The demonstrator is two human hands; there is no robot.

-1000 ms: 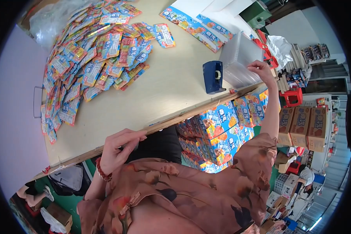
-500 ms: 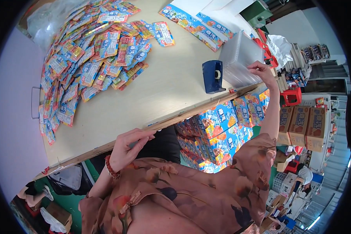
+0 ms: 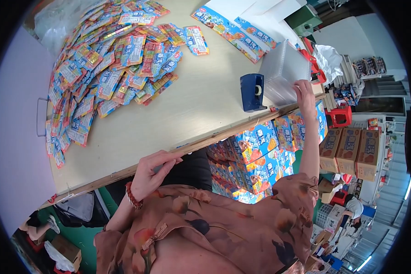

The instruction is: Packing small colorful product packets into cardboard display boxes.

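Right hand (image 3: 304,93) at a clear plastic stack (image 3: 283,68), just right of the blue tape dispenser (image 3: 252,93).
Right hand: fingers bent at the stack's right side; pinching or merely touching, cannot tell. Left hand (image 3: 151,172): loosely open, nothing seen in it, at the table (image 3: 192,107) edge, left of the dispenser and nearer the body. Handling (a judgement): light fingertip pressure should spare thin plastic from denting. Surface: pale top; colourful flat packs (image 3: 116,61) heaped well left of the dispenser, printed card strips (image 3: 228,33) beyond it. Room: printed boxes (image 3: 255,153) below the dispenser, brown cartons (image 3: 351,153) farther right.
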